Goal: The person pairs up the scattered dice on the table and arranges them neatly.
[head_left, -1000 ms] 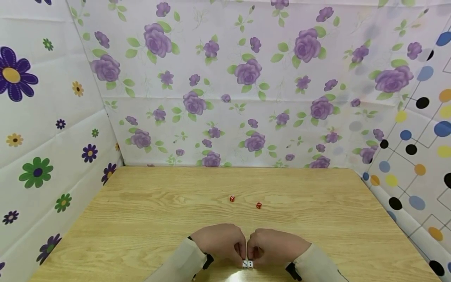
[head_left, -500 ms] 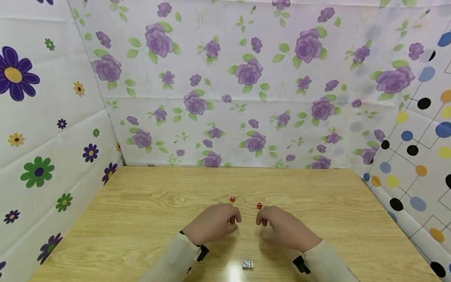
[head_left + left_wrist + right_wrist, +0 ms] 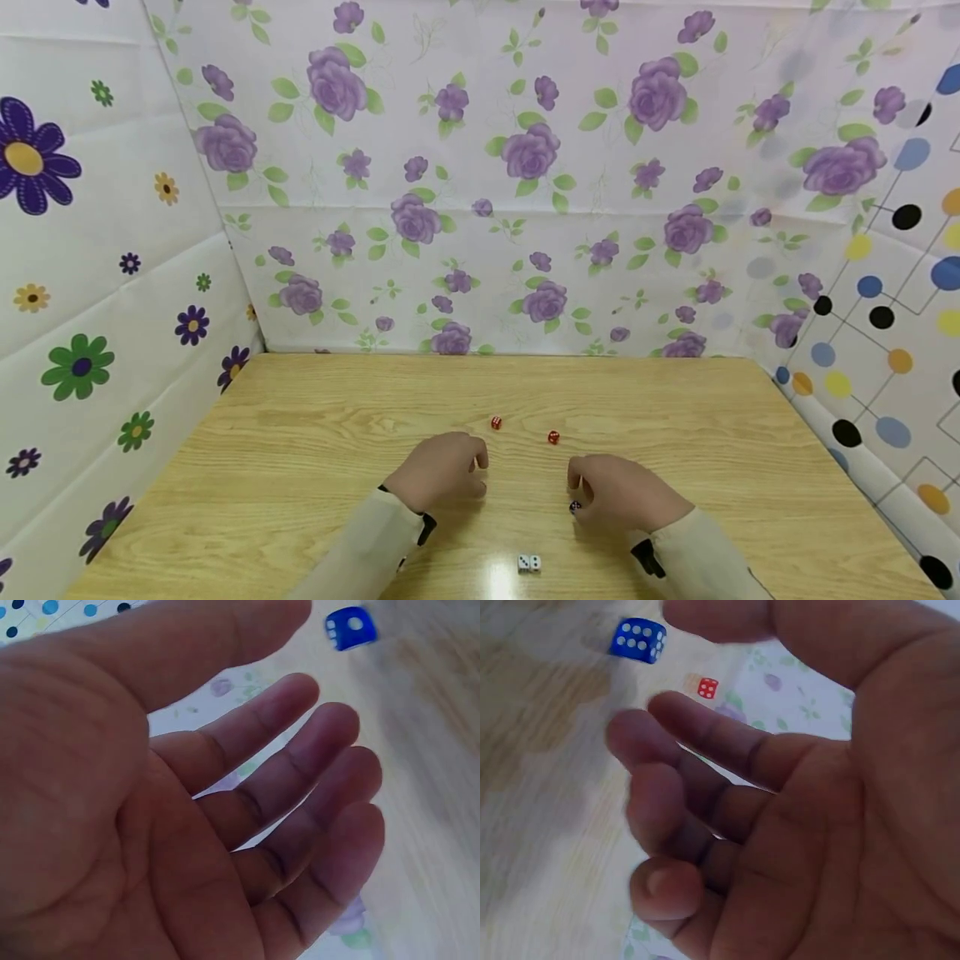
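My left hand (image 3: 442,471) hovers over the middle of the table, fingers loosely bent and holding nothing. In the left wrist view a blue die (image 3: 351,628) with white pips lies just past the thumb tip. My right hand (image 3: 622,492) hangs to the right, thumb and fingers apart. Beyond its thumb, a blue die (image 3: 637,640) lies on the wood in the right wrist view. Two white dice sit side by side near the front, a left one (image 3: 523,564) and a right one (image 3: 536,563).
Farther back on the wooden table (image 3: 337,392) lie two red dice, a left one (image 3: 497,423) and a right one (image 3: 553,437). Patterned cloths enclose the table: purple flowers on the back cloth (image 3: 480,275), daisies at left, coloured dots at right.
Both hands have let go of the two white dice and moved away from them. Over the last half second they have spread apart, and a blue die now shows by my right hand.
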A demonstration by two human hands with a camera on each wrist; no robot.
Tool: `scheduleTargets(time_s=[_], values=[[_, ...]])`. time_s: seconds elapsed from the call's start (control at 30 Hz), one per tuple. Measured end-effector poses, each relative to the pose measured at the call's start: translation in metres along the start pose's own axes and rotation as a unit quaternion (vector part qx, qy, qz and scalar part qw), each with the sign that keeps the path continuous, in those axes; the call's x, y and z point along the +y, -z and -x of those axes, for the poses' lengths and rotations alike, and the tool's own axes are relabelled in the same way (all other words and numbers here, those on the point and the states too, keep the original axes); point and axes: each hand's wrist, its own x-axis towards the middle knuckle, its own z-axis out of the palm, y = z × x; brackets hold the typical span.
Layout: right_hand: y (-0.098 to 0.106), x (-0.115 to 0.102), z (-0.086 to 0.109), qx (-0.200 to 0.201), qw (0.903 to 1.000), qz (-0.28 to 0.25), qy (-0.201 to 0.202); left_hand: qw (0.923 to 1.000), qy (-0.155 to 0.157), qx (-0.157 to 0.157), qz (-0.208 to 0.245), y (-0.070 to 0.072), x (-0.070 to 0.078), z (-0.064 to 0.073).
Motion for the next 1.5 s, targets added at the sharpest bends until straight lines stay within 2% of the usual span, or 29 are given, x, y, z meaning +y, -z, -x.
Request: scheduleTargets(time_s=[0.1, 0.3, 0.5, 0.7, 0.93, 1.17, 1.5], values=[[-0.002, 0.001, 0.001, -0.017, 0.9998, -0.008, 0.009, 1.0000, -0.003, -0.004, 0.002, -0.004, -0.001, -0.001], [-0.003, -0.001, 0.000, -0.020, 0.9995, 0.001, 0.024, 0.9997, -0.014, -0.010, 0.020, -0.010, -0.001, -0.004], [-0.005, 0.000, -0.003, 0.005, 0.9993, 0.019, 0.032, 0.9998, -0.014, -0.006, 0.013, -0.011, -0.001, -0.005], [-0.006, 0.001, -0.004, 0.018, 0.9989, 0.010, 0.041, 0.9997, -0.024, 0.000, -0.005, -0.015, -0.003, -0.007], [-0.009, -0.001, -0.005, 0.035, 0.9989, 0.013, 0.029, 0.9998, -0.020, 0.002, -0.006, -0.017, -0.001, -0.008], [-0.012, -0.001, -0.004, 0.033, 0.9993, 0.005, 0.016, 0.9996, -0.026, 0.002, -0.007, -0.021, 0.002, -0.009], [-0.013, 0.004, -0.003, 0.029, 0.9993, -0.007, 0.023, 0.9997, -0.023, 0.001, 0.006, -0.021, 0.003, -0.006]])
